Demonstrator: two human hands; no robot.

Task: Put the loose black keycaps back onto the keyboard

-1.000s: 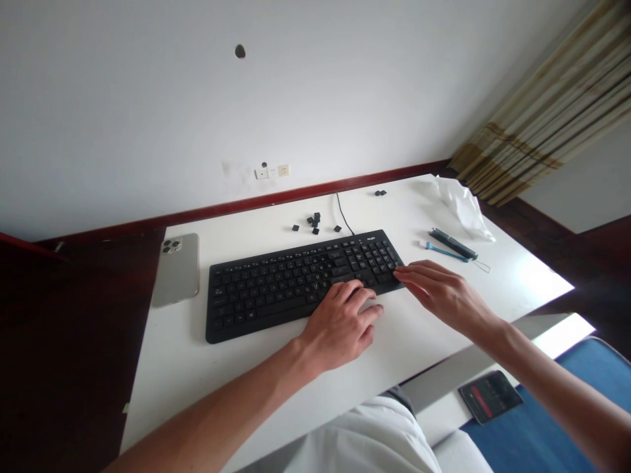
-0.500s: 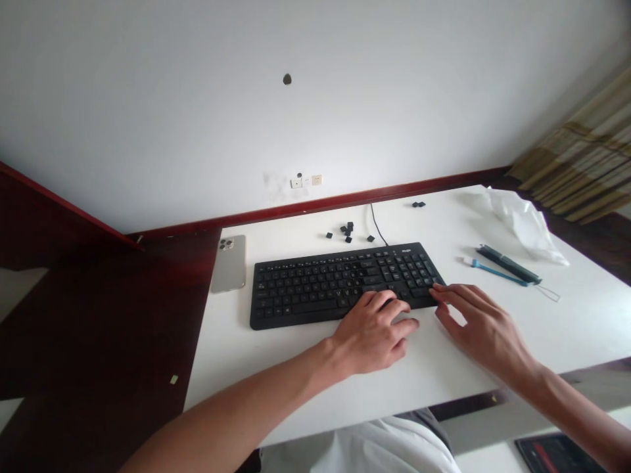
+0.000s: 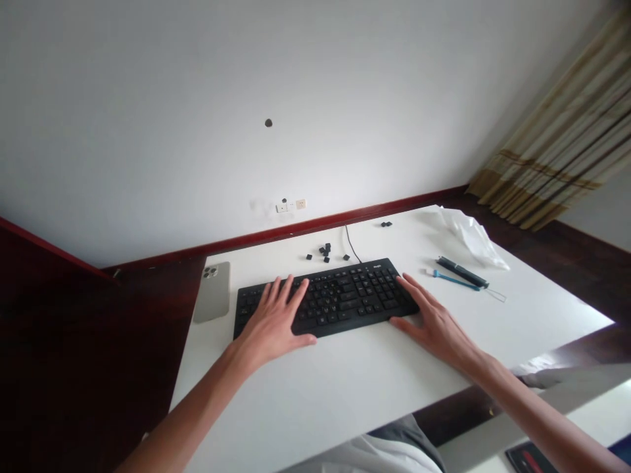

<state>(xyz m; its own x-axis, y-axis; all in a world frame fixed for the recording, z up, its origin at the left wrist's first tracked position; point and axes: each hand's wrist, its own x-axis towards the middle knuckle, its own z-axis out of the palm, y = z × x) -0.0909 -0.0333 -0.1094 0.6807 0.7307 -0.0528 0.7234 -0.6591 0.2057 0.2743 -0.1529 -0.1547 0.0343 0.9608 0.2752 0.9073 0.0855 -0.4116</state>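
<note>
A black keyboard [image 3: 345, 315] lies on the white table, its cable running off the far edge. Some of its keycaps are off around the middle. My left hand [image 3: 276, 322] rests over the keyboard's left part with fingers spread, hiding the keys beneath. At the right end, my right hand [image 3: 431, 322] is open, fingertips by the side edge and thumb at the near corner. Several loose black keycaps [image 3: 325, 249] sit behind the keyboard, and a pair of keycaps [image 3: 386, 224] lies farther back to the right.
A phone [image 3: 213, 292] lies camera side up at the table's left edge. On the right are a blue brush [image 3: 456, 280], a dark strip-shaped tool [image 3: 462, 272], a thin wire loop [image 3: 495, 295] and a crumpled clear plastic bag [image 3: 470, 236]. The white table [image 3: 355, 381] ends close to my body.
My left hand has moved from the keyboard's right-middle to its left part and spread its fingers. My right hand has opened along the right end. The camera view has shifted.
</note>
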